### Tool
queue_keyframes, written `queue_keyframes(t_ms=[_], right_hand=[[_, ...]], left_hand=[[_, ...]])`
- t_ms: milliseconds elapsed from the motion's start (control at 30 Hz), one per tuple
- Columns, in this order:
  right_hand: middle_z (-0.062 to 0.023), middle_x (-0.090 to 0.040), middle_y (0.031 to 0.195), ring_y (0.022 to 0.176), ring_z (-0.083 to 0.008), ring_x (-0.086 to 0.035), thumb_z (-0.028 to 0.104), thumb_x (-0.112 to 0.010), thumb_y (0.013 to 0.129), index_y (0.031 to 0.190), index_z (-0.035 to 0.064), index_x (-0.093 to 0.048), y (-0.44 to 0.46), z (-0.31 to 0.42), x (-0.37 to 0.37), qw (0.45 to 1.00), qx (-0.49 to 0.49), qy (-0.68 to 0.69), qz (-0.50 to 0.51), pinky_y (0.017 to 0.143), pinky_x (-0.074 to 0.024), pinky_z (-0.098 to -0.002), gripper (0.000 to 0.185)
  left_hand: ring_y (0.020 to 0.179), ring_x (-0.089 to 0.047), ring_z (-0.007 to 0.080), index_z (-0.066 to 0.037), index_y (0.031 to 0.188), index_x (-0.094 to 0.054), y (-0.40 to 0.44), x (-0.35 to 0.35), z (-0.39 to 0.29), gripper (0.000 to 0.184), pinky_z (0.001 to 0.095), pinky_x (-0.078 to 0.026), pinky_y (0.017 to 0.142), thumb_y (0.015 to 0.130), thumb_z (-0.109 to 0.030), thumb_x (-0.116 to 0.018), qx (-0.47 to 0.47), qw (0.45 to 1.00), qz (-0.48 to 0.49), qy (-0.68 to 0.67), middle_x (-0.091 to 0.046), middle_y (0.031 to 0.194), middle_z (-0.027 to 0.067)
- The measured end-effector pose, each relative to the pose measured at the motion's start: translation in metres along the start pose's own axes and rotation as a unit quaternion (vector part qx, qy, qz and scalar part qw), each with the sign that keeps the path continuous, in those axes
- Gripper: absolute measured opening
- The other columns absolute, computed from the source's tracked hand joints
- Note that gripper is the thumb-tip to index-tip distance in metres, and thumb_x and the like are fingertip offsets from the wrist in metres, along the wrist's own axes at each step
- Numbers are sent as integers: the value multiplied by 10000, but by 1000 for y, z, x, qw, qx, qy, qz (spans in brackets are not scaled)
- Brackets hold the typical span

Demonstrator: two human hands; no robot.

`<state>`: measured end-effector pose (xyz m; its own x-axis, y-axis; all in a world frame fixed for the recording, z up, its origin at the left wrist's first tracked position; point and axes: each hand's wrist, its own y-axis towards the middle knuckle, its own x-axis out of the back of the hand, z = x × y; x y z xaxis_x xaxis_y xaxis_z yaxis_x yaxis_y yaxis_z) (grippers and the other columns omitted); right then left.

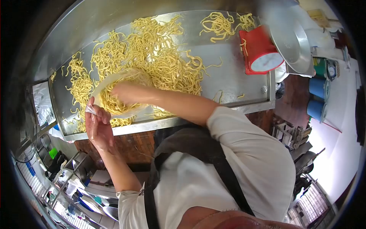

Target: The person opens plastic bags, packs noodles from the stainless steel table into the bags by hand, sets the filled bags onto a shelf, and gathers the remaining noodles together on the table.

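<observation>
Thick yellow noodles [167,72] lie in loose piles across a large steel tray [228,57]. At the tray's near left side is a translucent plastic bag [103,87] with noodles in it, its mouth spread wide. My right hand [124,92] reaches into the bag among the noodles; its fingers are hidden there. My left hand [98,124] is at the bag's near left edge, fingers pinched on whitish plastic, palm turned up and wet-looking.
A red scale [259,49] with a round metal pan [291,44] stands at the tray's right end. Smaller noodle clumps [217,26] lie at the far right. The tray's raised rim [244,108] runs along my front. Blue containers [317,97] stand beyond, at the right.
</observation>
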<state>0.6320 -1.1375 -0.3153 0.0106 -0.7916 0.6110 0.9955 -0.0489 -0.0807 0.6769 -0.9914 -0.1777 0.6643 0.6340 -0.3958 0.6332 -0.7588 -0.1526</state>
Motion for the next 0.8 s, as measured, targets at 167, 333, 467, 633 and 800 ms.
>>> queue_keyframes(t_ms=[167, 333, 467, 633, 800], right_hand=[[-178, -657, 1092, 1045, -324, -621, 41, -587, 808, 1249, 48, -572, -45, -26, 68, 955, -76, 189, -217, 909, -490, -419, 442], [-318, -468, 1306, 1207, -442, -452, 292, -655, 775, 1225, -54, -500, -176, -339, 215, 641, -430, -395, -497, 1012, -371, -554, 588], [-310, -235, 1495, 1373, -473, -269, 320, -677, 776, 1405, -26, -365, -268, -381, 282, 549, -630, -173, -521, 1093, -319, -546, 783], [-227, -505, 1335, 1220, -385, -506, 298, -517, 896, 1264, 115, -569, -314, -478, 229, 680, -534, -314, -392, 988, -423, -521, 414], [-188, -659, 1010, 977, -343, -639, 154, -568, 917, 1109, 90, -631, -246, -337, 139, 817, -328, -184, -436, 841, -508, -439, 212]], left_hand=[[703, -407, 91, 66, 1398, -354, -5, 15, -6, 655, 226, -348, 635, 881, -190, -666, -8, 1000, -21, -12, -477, 894, 5], [691, -409, 98, 53, 1425, -295, -19, 34, -8, 672, 235, -352, 637, 902, -193, -638, -14, 999, -36, -26, -466, 914, 16], [682, -419, 96, 56, 1446, -268, -21, 42, -3, 674, 229, -360, 624, 920, -184, -615, -17, 999, -48, -5, -450, 939, 22], [691, -421, 95, 58, 1451, -260, -18, 40, 1, 668, 225, -359, 622, 927, -174, -603, -13, 998, -52, 13, -451, 937, 28], [706, -418, 89, 71, 1441, -275, -11, 25, -5, 696, 228, -361, 625, 900, -172, -638, -10, 999, -36, 0, -450, 931, 21]])
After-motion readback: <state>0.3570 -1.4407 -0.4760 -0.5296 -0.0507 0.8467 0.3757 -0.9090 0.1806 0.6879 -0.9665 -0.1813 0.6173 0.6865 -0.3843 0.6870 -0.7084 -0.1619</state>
